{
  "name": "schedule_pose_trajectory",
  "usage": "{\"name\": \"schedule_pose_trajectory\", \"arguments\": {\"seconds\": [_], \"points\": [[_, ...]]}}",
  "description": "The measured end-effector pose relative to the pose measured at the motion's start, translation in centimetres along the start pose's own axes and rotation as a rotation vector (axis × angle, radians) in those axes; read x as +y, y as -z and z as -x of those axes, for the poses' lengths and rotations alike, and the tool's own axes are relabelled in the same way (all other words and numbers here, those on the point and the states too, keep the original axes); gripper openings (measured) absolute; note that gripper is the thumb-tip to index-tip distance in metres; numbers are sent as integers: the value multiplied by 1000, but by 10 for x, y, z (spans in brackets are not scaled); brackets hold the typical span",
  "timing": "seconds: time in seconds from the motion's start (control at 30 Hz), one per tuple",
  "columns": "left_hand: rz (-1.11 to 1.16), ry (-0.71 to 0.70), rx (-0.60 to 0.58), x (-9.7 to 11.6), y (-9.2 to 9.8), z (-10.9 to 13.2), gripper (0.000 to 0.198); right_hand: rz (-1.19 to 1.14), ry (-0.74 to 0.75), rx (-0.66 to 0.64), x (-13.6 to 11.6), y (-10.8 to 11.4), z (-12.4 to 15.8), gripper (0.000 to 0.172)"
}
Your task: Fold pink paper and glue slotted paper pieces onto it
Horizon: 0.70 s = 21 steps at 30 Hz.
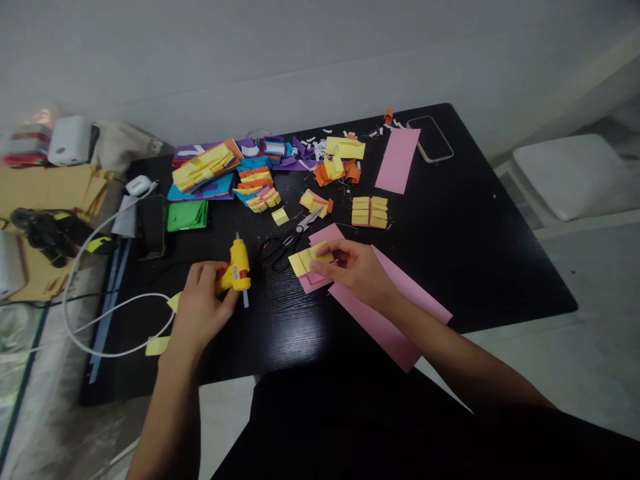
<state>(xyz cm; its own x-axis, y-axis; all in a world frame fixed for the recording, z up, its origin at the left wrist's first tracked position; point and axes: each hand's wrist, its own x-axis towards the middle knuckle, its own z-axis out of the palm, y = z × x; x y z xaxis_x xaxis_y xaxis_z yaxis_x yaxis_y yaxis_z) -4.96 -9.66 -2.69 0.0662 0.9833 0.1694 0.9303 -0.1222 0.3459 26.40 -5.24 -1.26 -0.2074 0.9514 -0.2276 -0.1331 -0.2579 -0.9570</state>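
Observation:
My left hand [203, 303] is wrapped round a yellow glue gun [237, 265] that stands on the black table [475, 267], its nozzle pointing away from me. A white cord [107, 319] loops off to the left from it. My right hand [353, 265] pinches a folded yellow paper piece [306, 259] that lies on a pink paper sheet [385, 313]. Black-handled scissors [287, 243] lie just behind the two hands.
Piles of folded yellow, orange, blue, purple and green paper [240, 170] fill the table's far left. A pink strip [398, 160] and a phone [430, 139] lie at the back right. Another phone [151, 227] is at the left edge. Cardboard and tools sit left of the table.

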Motion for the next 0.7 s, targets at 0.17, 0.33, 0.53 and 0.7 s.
{"name": "schedule_pose_trajectory", "arguments": {"seconds": [0.17, 0.33, 0.53, 0.7], "points": [[-77, 139, -73, -29, -12, -3, 46, -52, 36, -12, 0, 1, 1, 31], [-66, 82, 78, 2, -2, -4, 38, -22, 97, 27, -1, -2, 7, 23], [647, 0, 18, 88, 0, 4, 29, -117, 102, 1, -6, -11, 18, 48], [928, 143, 64, 115, -7, 3, 12, -97, 84, -86, -10, -11, 23, 44]]}}
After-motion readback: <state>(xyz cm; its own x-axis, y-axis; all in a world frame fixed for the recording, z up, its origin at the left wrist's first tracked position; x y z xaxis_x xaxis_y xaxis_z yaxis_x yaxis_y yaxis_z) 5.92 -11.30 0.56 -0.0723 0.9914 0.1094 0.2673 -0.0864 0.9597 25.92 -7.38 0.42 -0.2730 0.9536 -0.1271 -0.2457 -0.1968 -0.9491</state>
